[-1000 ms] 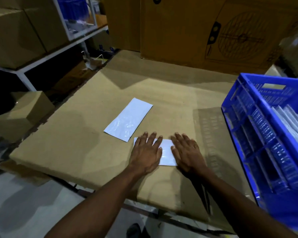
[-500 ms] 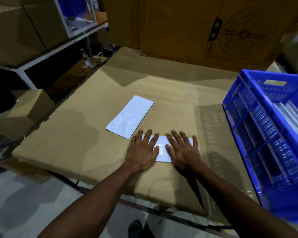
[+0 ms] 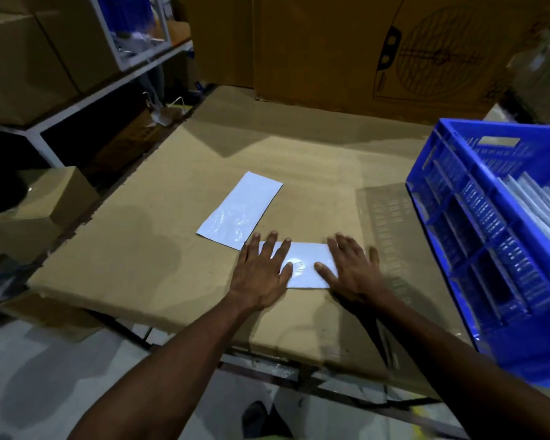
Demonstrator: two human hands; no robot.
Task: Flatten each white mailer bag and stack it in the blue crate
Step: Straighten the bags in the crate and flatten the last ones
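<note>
On the cardboard-covered table we press a white bag flat, left hand and right hand on its ends, fingers straight and spread, gripping nothing. Just beyond lies a second bag; we see the blue crate at the right holding stacked bags.

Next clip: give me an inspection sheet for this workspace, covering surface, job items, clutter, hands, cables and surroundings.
Surface: cardboard-covered table, worn at the near edge.
Job's things: near mailer bag flat under both hands; second mailer bag beside it, lying diagonally; blue crate at right, with white bags inside.
Clutter: nothing seen on the table.
Hands: left hand and right hand press flat on the near bag.
Cables: nothing seen.
Surroundings: white shelf with cartons at left; large fan-print carton behind.
</note>
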